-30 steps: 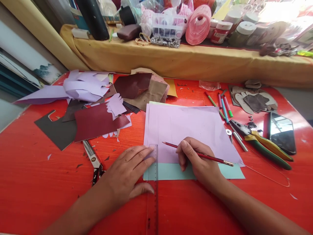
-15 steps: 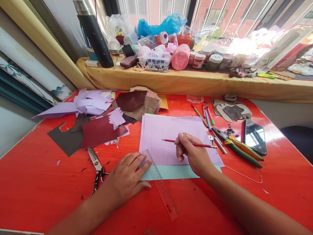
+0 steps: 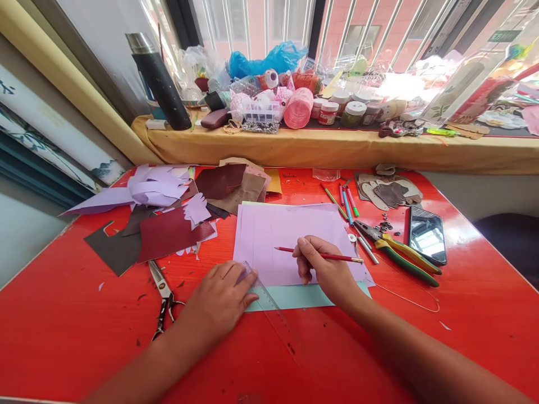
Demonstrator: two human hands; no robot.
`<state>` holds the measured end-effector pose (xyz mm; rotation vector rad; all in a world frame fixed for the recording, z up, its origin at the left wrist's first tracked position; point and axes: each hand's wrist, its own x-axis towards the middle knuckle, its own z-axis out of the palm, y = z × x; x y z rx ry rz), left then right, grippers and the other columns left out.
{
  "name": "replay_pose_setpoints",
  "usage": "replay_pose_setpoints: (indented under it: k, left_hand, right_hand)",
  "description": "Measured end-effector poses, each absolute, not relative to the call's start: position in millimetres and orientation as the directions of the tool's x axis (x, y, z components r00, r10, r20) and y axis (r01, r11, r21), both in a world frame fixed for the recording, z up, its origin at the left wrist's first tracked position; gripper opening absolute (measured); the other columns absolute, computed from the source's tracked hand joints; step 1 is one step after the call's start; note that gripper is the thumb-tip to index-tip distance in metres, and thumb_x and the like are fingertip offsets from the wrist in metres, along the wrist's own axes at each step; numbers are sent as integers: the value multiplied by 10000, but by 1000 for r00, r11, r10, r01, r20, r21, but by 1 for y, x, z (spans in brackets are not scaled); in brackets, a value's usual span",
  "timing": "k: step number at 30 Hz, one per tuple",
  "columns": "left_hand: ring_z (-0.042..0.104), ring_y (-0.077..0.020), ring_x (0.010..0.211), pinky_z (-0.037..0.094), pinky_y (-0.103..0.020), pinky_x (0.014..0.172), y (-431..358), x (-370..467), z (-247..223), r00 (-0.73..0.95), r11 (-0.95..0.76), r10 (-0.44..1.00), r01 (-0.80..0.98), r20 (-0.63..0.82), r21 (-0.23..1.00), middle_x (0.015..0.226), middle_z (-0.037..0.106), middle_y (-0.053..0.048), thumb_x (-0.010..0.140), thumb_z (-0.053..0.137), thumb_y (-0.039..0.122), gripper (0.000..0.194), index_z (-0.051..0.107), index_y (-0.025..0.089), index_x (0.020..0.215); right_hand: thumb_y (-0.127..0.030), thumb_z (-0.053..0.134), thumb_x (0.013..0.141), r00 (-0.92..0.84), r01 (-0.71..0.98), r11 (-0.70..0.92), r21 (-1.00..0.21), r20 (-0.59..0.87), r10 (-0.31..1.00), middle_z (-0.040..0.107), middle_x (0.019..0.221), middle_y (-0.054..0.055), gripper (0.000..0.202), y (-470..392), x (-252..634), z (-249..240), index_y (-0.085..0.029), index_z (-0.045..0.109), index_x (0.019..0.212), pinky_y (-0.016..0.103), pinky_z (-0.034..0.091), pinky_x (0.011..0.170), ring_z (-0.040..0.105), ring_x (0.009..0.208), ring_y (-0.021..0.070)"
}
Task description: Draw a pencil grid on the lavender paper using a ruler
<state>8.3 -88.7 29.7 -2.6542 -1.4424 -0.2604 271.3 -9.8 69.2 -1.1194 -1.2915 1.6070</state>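
Note:
My left hand [image 3: 223,297] grips the upper end of a clear plastic ruler [image 3: 269,306] between its fingers and thumb. The ruler slants down to the right over the lower left corner of the paper, its far end over the red table. In my right hand [image 3: 326,268] is a red pencil [image 3: 343,258], held nearly level with its tip pointing left above the sheet. Beneath lies a purple sheet of paper [image 3: 256,230] with faint upright lines on it. A light blue sheet [image 3: 303,297] sticks out along its lower edge.
Scissors [image 3: 162,286] lie left of my left hand, below leather scraps [image 3: 168,235] and purple paper strips [image 3: 158,188]. Pliers [image 3: 400,252], a phone [image 3: 427,235] and several coloured pens [image 3: 349,205] are on the right. The windowsill [image 3: 295,148] is crowded with jars and a black flask [image 3: 160,84].
My left thumb has drawn in toward the ruler and its fingers. The head view has tilted up slightly and turned to the right. The pencil remains in my right hand above the sheet.

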Motion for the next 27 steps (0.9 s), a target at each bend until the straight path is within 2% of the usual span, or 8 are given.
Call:
replay_pose_setpoints:
  k: [2,5,11,15,18,21,24,27]
  left_hand:
    - [651,-329,1212,530,-482,1035,-84,5,30,533,-546,827,838,180,24,1294,713,-136,1107,578,231,260,698,192,1334]
    - [645,-297,1238,537,-442,1048,-77,3,31,537,-552,831,829,143,94,1330,692,-112,1064,637,178,217,678,205,1276]
    - [655,-256,1104,549,-386,943,-68,1,40,507,-511,859,840,73,183,1225,677,-54,1017,739,215,151,654,246,1139]
    - [641,-234,1011,535,-356,868,-67,-2,47,457,-458,888,865,57,205,1123,658,-31,1028,729,250,108,621,239,1030]
    - [624,-225,957,525,-342,818,-66,-1,49,427,-432,902,878,73,208,1067,652,-21,1049,709,274,108,614,233,1016]
    - [622,-227,958,527,-348,842,-64,5,46,421,-434,901,880,106,192,1063,666,-24,1068,691,284,76,641,228,1055]
    - [620,-244,949,518,-385,887,-62,14,41,424,-443,893,885,150,140,1042,679,-40,1087,669,281,72,667,214,1061]
    - [609,-264,895,503,-416,858,-66,23,37,432,-455,876,888,213,70,992,687,-64,1130,588,290,168,688,197,1032]
  right_hand:
    - [-700,700,980,-318,-22,-168,-986,-153,936,591,552,-35,524,-11,272,68,-209,675,798,278,445,500,537,469,136]
    - [-688,680,993,-313,-2,-156,-988,-147,938,588,565,-37,510,-9,274,66,-213,677,810,282,453,509,539,479,139]
    - [-691,683,988,-301,27,-152,-988,-153,941,583,562,-38,512,-2,279,55,-213,675,806,279,420,499,539,475,142]
    - [-687,685,994,-295,31,-156,-987,-158,942,588,570,-37,510,-3,283,49,-212,678,809,278,419,492,540,478,145]
    - [-683,681,1004,-300,25,-168,-986,-167,939,591,583,-38,506,-4,285,48,-213,678,818,271,430,490,550,483,144]
    - [-697,682,999,-298,-9,-189,-982,-178,938,592,583,-38,514,-4,287,48,-216,671,820,267,430,477,553,474,142]
    - [-688,700,998,-293,-62,-196,-979,-170,941,591,574,-41,507,-3,289,48,-214,671,819,268,449,489,552,465,136]
    - [-672,697,1011,-284,-76,-178,-981,-150,947,583,556,-42,505,-2,290,47,-208,679,812,266,443,504,550,462,130]
